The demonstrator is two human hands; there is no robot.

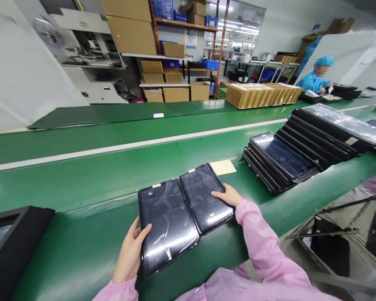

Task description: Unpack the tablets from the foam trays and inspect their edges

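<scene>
Two black, glossy tablet-like panels with white labels at their top edges lie side by side before me, their long edges touching. My left hand (130,250) is closed on the outer edge of the left panel (169,223), thumb on its face and fingers along the side. My right hand (229,195) grips the outer edge of the right panel (205,196), its thumb on the screen. Whether more panels lie beneath is hidden. A yellow dotted sheet (223,167) rests just beyond the right panel on the green worktop (106,234).
Stacked black panels (282,156) and taller black trays (329,129) stand to the right. A black foam frame (21,238) sits at left. Cardboard dividers (263,95) line the far side. A co-worker in blue (313,83) sits at far right. A metal rack (335,246) is at lower right.
</scene>
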